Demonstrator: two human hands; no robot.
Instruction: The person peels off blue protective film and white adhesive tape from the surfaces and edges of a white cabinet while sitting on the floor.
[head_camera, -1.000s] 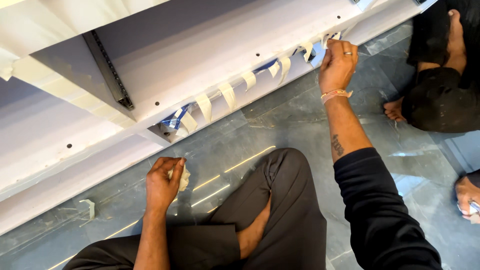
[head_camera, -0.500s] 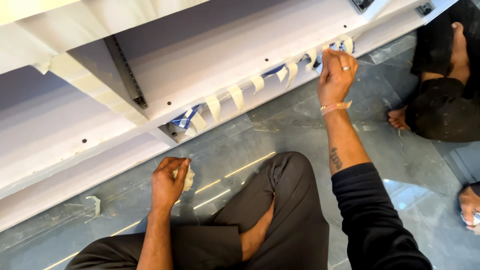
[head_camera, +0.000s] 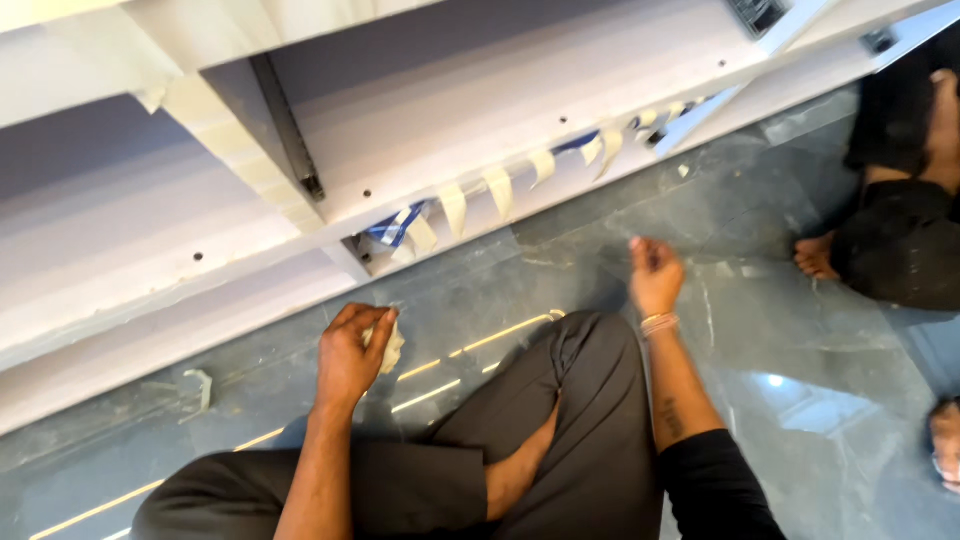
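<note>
I sit cross-legged on a grey stone floor in front of a white cabinet panel (head_camera: 520, 120). My left hand (head_camera: 350, 352) is closed around a crumpled wad of beige masking tape (head_camera: 390, 345), held just above the floor near my knee. My right hand (head_camera: 655, 277) hovers low over the floor by my right knee, fingers loosely curled, holding nothing I can see. A row of several beige tape strips (head_camera: 500, 188) hangs from the panel's lower edge, with blue-and-white film (head_camera: 395, 225) showing under it.
A dark metal rail (head_camera: 290, 130) runs down the cabinet side. A torn tape scrap (head_camera: 203, 385) lies on the floor at the left. Another person in black crouches at the right, a bare foot (head_camera: 815, 255) near the panel. A foot (head_camera: 945, 440) shows at the right edge.
My right hand has left the tape strips at the panel edge and dropped down to the floor beside my knee. My left hand stays closed on the tape wad. The view shifted left.
</note>
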